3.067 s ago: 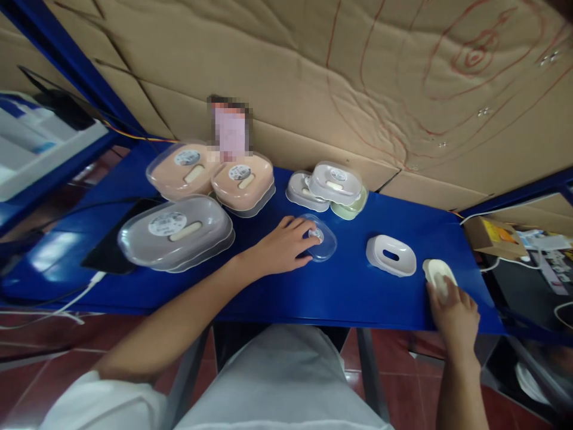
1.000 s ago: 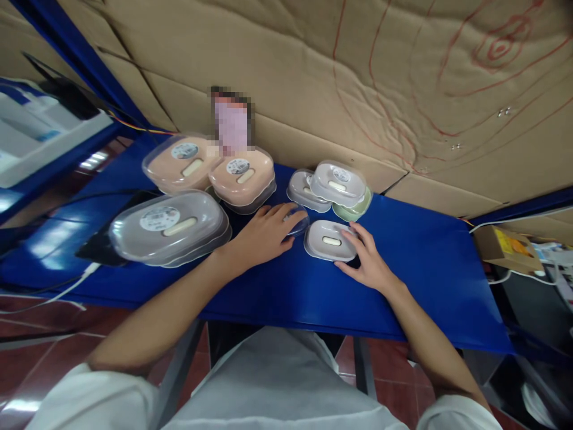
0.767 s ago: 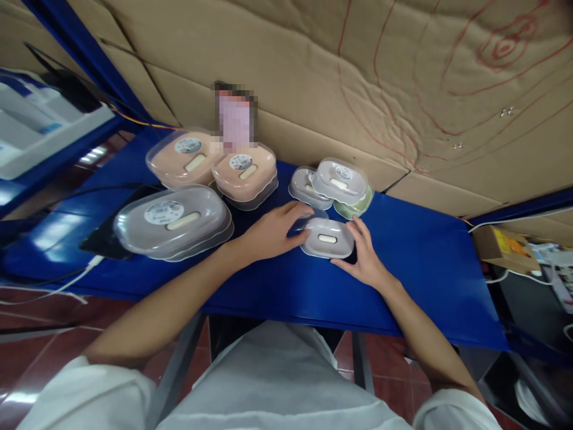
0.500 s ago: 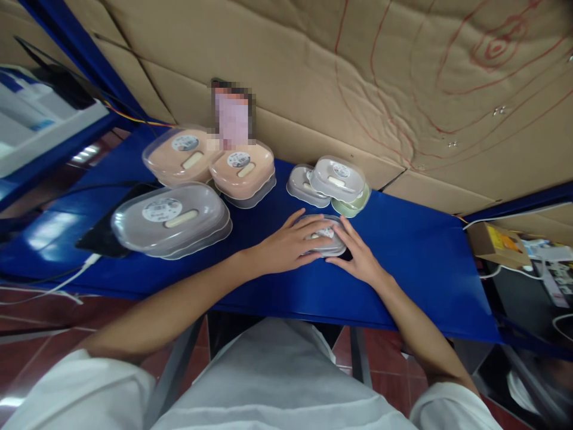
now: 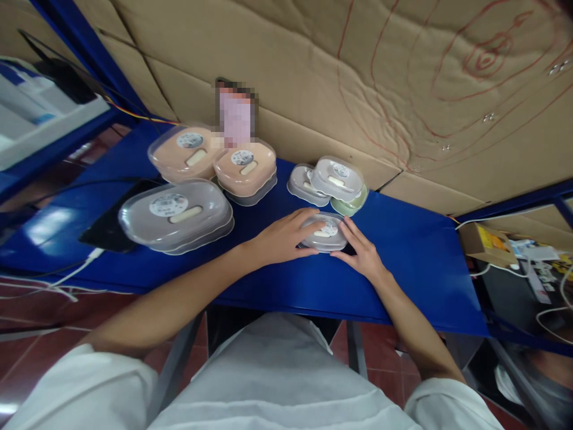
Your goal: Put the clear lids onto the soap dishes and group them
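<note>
In front of me on the blue table [image 5: 425, 263] lies a small grey lidded food container [image 5: 330, 240], with a round label and a pale strip on its lid. My left hand [image 5: 286, 236] grips its left end, one finger reaching over the top. At the other end, my right hand [image 5: 362, 251] has its fingers and thumb around the edge. Just behind stand a grey container [image 5: 336, 178], another grey one [image 5: 305, 185] and a green one [image 5: 349, 206], partly covered by the first.
Larger containers stand to the left: a grey stack [image 5: 176, 209], a pink one [image 5: 181, 149] and a smaller pink one [image 5: 246, 167] on a grey one. A black tablet-like object [image 5: 110, 230] with a white cable lies beside them. Cardboard [image 5: 290, 77] lines the back.
My left hand's fingers have drawn back from the top of the container toward its left end, so more of the lid and label shows. The view has shifted slightly.
</note>
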Demonstrator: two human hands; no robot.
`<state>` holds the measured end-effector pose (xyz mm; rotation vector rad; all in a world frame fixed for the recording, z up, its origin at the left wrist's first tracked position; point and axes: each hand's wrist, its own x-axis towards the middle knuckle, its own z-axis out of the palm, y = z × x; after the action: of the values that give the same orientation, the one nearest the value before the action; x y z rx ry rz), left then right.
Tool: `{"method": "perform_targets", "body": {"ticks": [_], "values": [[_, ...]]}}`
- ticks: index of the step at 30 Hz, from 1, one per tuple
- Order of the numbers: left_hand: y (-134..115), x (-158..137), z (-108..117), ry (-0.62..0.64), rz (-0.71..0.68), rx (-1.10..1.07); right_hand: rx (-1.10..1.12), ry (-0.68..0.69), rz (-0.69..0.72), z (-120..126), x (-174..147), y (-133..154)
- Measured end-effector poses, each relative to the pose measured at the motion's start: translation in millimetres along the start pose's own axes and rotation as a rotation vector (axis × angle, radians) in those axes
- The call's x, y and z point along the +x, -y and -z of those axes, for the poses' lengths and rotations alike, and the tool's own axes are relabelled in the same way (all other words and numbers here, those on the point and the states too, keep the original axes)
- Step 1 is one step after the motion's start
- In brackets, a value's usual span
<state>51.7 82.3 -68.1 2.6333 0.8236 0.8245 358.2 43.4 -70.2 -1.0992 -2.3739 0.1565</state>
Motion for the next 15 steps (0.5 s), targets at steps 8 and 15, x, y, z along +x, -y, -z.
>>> {"method": "perform_targets", "body": {"ticks": [8, 15], "values": [[-7, 1, 3, 0.132, 0.024, 0.069, -0.057, 0.037, 0.013, 0, -5, -3], [-11, 2, 23, 0.140, 0.105, 0.067, -0.118, -0.102, -0.118, 34, 33, -21]]}}
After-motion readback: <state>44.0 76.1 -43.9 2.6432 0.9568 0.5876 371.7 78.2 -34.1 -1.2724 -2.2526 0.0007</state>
